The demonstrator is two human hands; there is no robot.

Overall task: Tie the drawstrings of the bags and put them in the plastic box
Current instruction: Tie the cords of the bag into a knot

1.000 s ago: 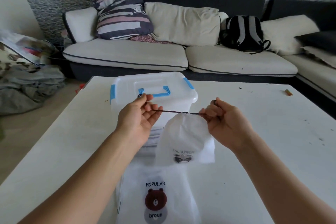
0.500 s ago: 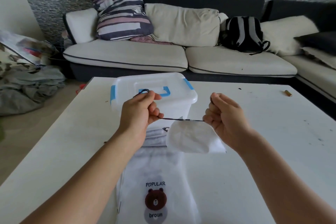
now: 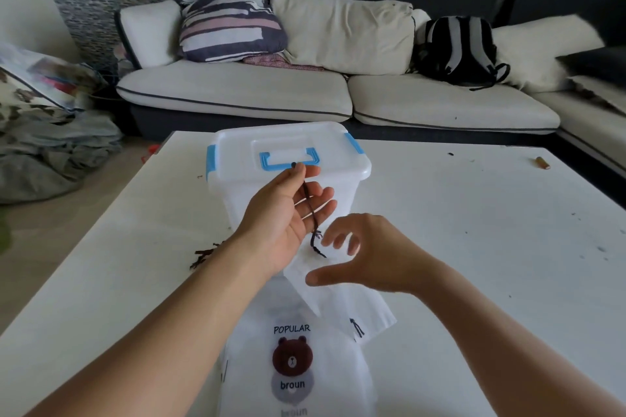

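Since 0.5 s ago we are seeing both hands leaving the taut pull: cord no longer stretched betw. them. L hand [image 3: 288, 213] is now turning palm-up in front of the plastic box [image 3: 288, 159], and the dark drawstring [image 3: 310, 206] is running from its thumb/index pinch near the box handle, down across the fingers, to the mouth of the small white bag [image 3: 338, 294]. L grip: pinching the drawstring end, other fingers relaxed and spread. R hand [image 3: 369, 254] is hovering just beside the cord, over the small bag, fingers spread and blurred w/ motion; R grip is holding nothing, fingers apart.

Small bag is no longer lifted; it is lying on the white surface [image 3: 474, 247], tilted, its lower part overlapping the bigger bag [image 3: 294, 366] printed w/ "POPULAR", a brown bear and "broun". A short dark cord end [image 3: 356, 328] is showing at the small bag's lower R edge. Bigger bag is lying flat, near edge of frame, betw. our forearms.

Box is sitting lid-on, blue latches and blue handle, behind both bags, on the same surface. We cannot tell whether a knot is formed in the drawstring.

Dark string scraps [image 3: 203, 254] are lying on the surface by the L forearm. Sofa [image 3: 237, 95] w/ striped cushion [image 3: 223, 7] and black-grey backpack [image 3: 457, 47] is standing behind.
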